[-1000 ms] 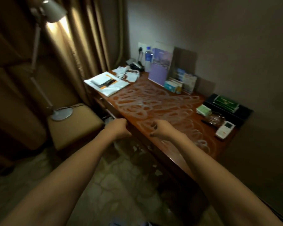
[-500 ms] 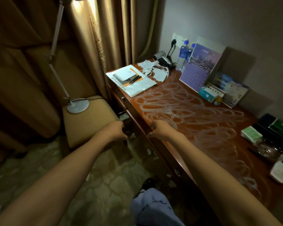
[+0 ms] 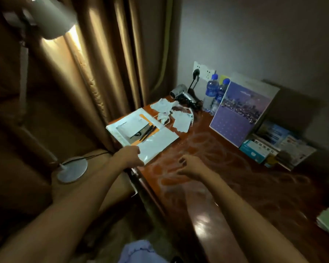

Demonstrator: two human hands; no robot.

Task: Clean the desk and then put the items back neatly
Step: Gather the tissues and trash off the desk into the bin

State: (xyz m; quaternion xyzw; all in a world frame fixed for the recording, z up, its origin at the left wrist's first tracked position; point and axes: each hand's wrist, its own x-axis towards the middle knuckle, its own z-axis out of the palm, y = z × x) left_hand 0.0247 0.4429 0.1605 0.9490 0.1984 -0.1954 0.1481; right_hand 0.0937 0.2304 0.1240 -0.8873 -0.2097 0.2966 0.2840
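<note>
Both hands have left the desk edge: left hand pinches the white folder corner, its length toward one o'clock; right hand hovers, fingers loosely apart.

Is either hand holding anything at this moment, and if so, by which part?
The left hand touches the near corner of the white folder; a firm grip cannot be told. The right hand hovers over the desk, holding nothing.
</note>
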